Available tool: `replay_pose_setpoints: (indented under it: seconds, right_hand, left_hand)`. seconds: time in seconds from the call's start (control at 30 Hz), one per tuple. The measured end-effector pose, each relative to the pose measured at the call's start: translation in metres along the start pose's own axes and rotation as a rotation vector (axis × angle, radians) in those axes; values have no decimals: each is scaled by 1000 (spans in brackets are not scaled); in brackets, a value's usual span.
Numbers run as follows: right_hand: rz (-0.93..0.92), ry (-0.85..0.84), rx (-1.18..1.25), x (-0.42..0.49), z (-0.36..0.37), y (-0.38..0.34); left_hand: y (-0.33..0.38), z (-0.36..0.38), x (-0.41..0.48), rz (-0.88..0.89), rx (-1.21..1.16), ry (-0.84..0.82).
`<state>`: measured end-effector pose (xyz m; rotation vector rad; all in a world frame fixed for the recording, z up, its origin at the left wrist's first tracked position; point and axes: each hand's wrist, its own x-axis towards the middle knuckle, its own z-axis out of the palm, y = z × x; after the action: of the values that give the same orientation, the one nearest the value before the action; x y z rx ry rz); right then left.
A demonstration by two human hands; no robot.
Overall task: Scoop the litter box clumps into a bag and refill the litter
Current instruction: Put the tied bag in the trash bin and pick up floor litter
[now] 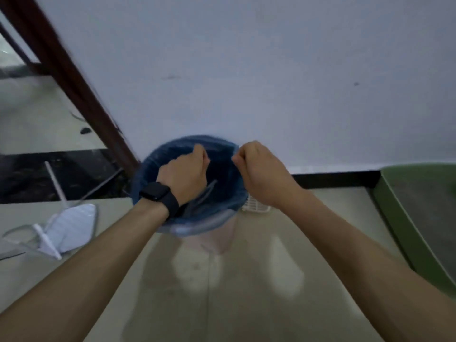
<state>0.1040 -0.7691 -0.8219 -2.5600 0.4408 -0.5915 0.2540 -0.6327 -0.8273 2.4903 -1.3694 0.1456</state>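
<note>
A blue bag (223, 178) lines a pale waste bin (219, 233) that stands on the floor against the wall. My left hand (185, 171), with a dark watch on the wrist, pinches the bag's far rim. My right hand (256, 169) pinches the rim just to the right of it. Both fists are curled over the bin's opening. The green litter box (404, 218) with grey litter sits at the right edge, partly out of frame. The view is blurred.
A white dustpan with a long handle (66, 223) lies on the floor at the left. A white slotted piece (254, 206) shows behind the bin. A dark red door frame (74, 80) slants at the upper left. Pale floor tiles fill the foreground.
</note>
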Motion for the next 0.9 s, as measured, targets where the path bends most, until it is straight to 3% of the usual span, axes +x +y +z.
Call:
replay_pose_setpoints:
  seconds: [0.2,0.33,0.43,0.57,0.67,0.77,0.83,0.9]
  right_hand:
    - [-46,-286,-392,28,39,-19]
    - [-56,-338,-351,26,43,-18]
    - [-56,-294,-333,28,37,-11]
    - [-21,-370,-240,17,26,0]
    - [33,-99,-22,0,12,16]
    - [182,171,25,-30,-8,48]
    - [372,242,80,-59,-19,78]
    - [517,236,74,-98,-27,111]
  left_hand:
    - [-45,3,-12,-47,217,-247]
    - [-43,2,-16,30,195,-400]
    - [-36,-2,-12,47,12,-372]
    - [-23,-4,-7,67,53,-304]
    - [3,-4,-7,161,132,-108]
    - [47,6,-11,335,57,138]
    - [83,23,-16,437,-54,196]
    - [120,52,-23,485,-178,141]
